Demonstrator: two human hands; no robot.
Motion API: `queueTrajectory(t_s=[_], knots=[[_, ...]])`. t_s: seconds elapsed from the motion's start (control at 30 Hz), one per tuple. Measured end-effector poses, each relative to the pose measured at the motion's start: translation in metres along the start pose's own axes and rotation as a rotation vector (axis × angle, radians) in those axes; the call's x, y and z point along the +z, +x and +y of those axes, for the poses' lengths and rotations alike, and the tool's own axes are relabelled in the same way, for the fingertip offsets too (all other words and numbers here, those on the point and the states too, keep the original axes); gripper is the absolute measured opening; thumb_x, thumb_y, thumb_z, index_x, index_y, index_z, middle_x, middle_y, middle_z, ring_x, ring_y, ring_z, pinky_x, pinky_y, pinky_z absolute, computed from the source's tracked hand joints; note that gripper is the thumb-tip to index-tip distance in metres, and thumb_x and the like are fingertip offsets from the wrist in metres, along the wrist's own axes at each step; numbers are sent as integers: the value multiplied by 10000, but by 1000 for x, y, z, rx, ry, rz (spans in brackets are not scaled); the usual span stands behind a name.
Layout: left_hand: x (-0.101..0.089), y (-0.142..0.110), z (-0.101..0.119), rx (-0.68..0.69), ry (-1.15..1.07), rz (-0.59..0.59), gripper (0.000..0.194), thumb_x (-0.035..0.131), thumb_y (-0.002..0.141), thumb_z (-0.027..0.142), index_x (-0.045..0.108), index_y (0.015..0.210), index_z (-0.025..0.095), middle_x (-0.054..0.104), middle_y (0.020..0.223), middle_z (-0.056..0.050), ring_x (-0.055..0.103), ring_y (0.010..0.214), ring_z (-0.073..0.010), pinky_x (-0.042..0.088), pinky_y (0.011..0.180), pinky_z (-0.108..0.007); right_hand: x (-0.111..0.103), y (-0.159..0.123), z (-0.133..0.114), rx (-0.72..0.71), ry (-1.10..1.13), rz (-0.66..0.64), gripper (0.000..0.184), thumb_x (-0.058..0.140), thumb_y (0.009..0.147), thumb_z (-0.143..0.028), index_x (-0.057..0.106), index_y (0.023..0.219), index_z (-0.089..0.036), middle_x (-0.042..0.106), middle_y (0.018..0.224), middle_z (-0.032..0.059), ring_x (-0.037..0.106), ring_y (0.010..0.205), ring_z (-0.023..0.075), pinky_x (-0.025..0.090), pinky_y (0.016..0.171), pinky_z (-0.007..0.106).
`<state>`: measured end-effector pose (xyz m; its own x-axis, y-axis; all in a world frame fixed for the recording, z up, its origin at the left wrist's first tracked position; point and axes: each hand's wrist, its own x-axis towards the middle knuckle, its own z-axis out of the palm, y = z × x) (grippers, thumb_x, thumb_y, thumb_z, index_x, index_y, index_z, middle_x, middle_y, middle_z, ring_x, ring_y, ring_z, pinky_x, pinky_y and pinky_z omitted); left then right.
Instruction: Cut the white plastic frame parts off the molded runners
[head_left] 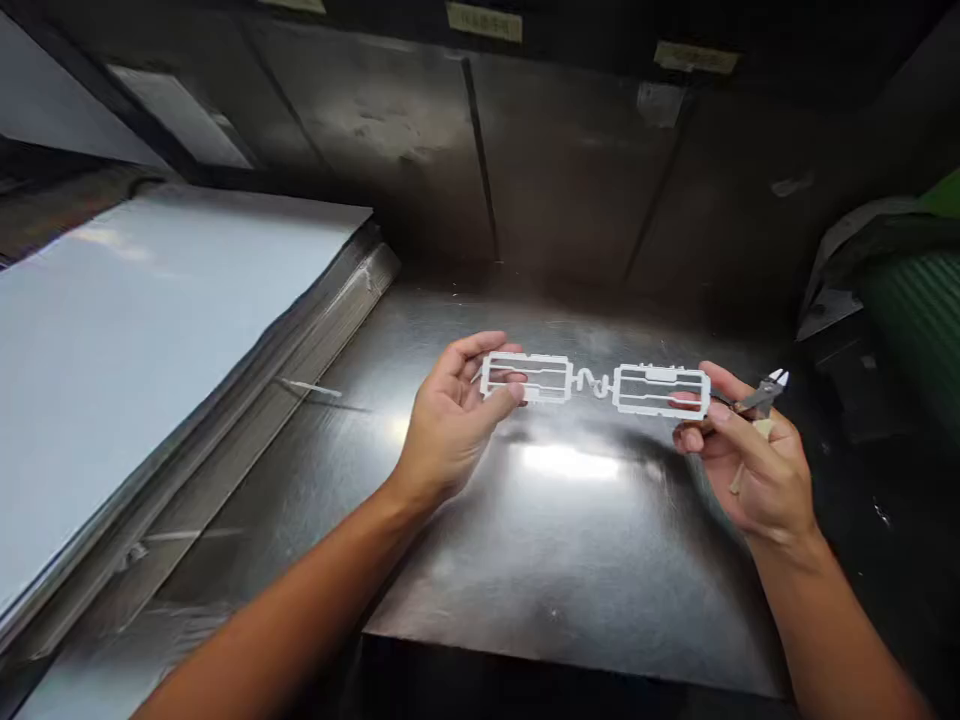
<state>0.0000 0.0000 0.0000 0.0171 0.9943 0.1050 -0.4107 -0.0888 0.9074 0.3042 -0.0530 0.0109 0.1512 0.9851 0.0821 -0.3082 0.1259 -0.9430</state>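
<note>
A white plastic moulding (662, 391) made of two slotted rectangular frames, linked by a curly runner in the middle, is held level above the metal bench. My left hand (457, 415) pinches the left frame between thumb and fingers. At the other end, my right hand (765, 460) grips the right frame's outer edge with thumb and fingertips. The same hand also holds a pair of side cutters (763, 394), whose pointed jaws stick out past the fingers to the upper right. Most of the cutters' handles are hidden by the palm and fingers.
The metal bench (555, 590) reflects a bright light. On the left lies a stack of boards with a white sheet (172, 300) on top; a thin white strip (309, 387) sticks out beside it. Metal panels (555, 170) rise behind. A green ribbed object (919, 300) stands at right.
</note>
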Motion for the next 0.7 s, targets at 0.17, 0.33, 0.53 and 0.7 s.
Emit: queueTrajectory(t_s=[0.17, 0.33, 0.53, 0.7], knots=[[1, 2, -1, -3, -32, 19, 565, 1016, 823, 132, 737, 1308, 212, 720, 1342, -63, 722, 1022, -139, 646, 878, -194, 7, -2, -6, -3, -12, -16, 394, 978, 974, -368, 863, 1350, -337, 803, 1151, 119, 631, 716, 190, 585, 679, 308], [2, 4, 3, -83, -179, -1, 421, 1013, 881, 285, 803, 1237, 202, 753, 1322, -95, 746, 1013, -183, 685, 858, -253, 5, 0, -2, -6, -21, 41, 390, 1002, 942, -353, 876, 1307, -302, 799, 1106, 120, 624, 691, 179, 574, 670, 298], [4, 8, 5, -167, -270, 15, 332, 936, 930, 407, 819, 1012, 107, 784, 1131, -139, 753, 930, -207, 682, 788, -252, 7, 3, -4, 31, -9, 78, 475, 1069, 855, -361, 877, 1280, -272, 788, 1073, 133, 608, 681, 174, 569, 640, 280], [7, 8, 10, -246, -374, 13, 262, 884, 938, 337, 815, 996, 91, 771, 1011, -138, 754, 899, -218, 681, 746, -265, 11, 3, -8, 10, -17, 126, 486, 1075, 820, -254, 883, 1262, -196, 765, 1061, 187, 604, 690, 189, 571, 617, 297]])
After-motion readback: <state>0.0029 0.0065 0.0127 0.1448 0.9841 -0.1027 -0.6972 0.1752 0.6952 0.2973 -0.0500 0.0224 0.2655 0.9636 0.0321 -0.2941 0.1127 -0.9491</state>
